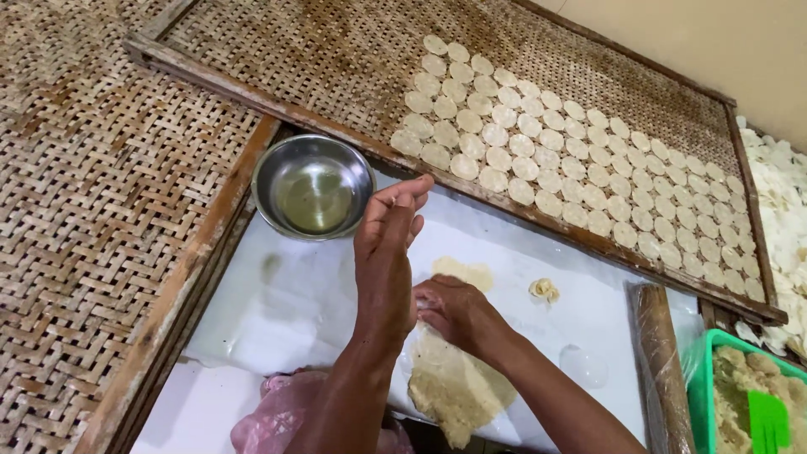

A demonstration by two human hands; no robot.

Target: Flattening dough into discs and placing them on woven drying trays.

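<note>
The right hand [454, 311] is pressed flat on the rolled dough sheet [454, 378]; the left hand [388, 227] is raised open, empty, beside the steel bowl [313, 187]. The thin sheet could be torn by uneven pressure.

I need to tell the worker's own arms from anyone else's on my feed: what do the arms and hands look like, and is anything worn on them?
Both arms are bare as far as the picture shows: no sleeves, gloves, watch or bracelet. The left hand and right hand show no rings on the fingers that can be seen. The left forearm comes up from the bottom centre edge, the right one from the lower right. No one else's hands appear.
</note>
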